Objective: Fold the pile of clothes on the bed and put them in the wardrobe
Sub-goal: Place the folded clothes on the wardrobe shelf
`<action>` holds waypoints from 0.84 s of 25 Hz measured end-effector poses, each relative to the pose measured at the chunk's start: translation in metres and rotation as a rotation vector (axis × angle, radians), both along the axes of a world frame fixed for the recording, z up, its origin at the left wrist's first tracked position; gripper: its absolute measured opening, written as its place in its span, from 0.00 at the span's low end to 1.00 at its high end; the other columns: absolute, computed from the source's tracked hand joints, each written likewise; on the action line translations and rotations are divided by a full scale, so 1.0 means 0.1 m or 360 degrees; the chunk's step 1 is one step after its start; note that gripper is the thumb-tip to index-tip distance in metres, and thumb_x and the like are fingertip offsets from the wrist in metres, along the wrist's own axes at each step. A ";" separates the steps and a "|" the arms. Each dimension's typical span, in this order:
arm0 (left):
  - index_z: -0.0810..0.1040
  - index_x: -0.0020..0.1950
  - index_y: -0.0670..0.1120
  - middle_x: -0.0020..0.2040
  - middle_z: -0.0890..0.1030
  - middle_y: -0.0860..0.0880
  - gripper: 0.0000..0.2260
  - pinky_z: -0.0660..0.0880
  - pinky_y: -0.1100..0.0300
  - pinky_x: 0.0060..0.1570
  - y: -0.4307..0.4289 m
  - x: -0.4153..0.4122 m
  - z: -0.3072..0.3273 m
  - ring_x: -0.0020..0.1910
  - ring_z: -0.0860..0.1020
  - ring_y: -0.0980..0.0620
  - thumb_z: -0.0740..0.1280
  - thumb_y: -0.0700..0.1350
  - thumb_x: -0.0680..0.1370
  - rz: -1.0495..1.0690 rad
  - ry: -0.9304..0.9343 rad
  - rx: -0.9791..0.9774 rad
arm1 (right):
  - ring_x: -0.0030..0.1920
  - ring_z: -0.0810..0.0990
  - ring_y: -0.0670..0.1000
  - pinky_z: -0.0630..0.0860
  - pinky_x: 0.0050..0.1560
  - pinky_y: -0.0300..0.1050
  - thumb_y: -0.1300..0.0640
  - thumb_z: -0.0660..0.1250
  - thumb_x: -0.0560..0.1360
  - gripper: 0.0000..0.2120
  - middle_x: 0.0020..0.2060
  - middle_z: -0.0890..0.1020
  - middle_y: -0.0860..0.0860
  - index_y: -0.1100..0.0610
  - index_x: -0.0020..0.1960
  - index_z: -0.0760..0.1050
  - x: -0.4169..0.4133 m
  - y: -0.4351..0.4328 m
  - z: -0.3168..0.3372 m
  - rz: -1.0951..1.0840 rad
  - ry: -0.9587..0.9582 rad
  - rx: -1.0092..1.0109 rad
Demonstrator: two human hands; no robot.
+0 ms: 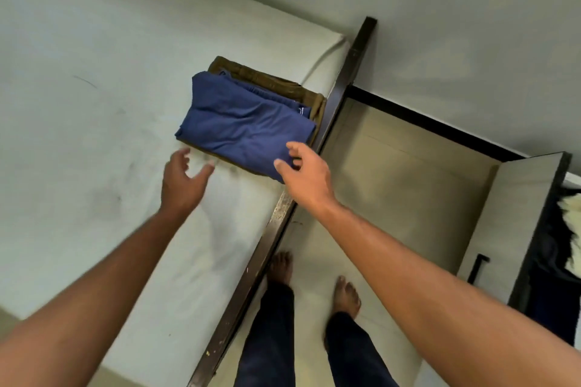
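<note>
Wardrobe door (509, 214) open on R, bed frame (334, 104) beside folded stack (245, 126)

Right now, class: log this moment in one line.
left hand: open, over white mattress | right hand: open, at corner of folded blue garment | under it: folded brown garment | pale wardrobe door: open

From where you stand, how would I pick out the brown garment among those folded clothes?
Find the white mattress and follow its dark wooden frame to the folded stack beside that edge. The brown garment lies at the bottom, showing mainly along the stack's far side. It alone is olive-brown; the blue clothes folded on top cover most of it.
</note>
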State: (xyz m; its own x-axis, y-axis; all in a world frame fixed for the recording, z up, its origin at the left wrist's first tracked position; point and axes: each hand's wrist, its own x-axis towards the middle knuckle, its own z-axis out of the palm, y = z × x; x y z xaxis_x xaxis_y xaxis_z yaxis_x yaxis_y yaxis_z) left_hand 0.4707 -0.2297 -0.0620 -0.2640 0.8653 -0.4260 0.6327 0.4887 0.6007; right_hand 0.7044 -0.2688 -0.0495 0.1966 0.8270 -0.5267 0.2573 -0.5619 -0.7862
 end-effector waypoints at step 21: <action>0.72 0.72 0.50 0.65 0.79 0.52 0.30 0.75 0.53 0.62 1.63 -0.22 -0.27 0.62 0.78 0.50 0.78 0.48 0.73 -0.0356 -0.0574 -0.0433 | 0.46 0.77 0.45 0.76 0.49 0.35 0.60 0.71 0.77 0.05 0.51 0.75 0.47 0.55 0.51 0.77 -0.25 0.58 -0.52 -0.0364 -0.0514 0.0143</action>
State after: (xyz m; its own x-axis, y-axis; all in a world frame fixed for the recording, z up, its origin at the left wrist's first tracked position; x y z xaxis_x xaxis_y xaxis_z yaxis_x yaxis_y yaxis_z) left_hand 0.4485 -0.0666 -0.0885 0.1206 0.7288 -0.6740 0.5155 0.5343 0.6699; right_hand 0.6791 -0.2108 -0.1019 0.5246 0.7826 -0.3352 0.3756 -0.5660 -0.7338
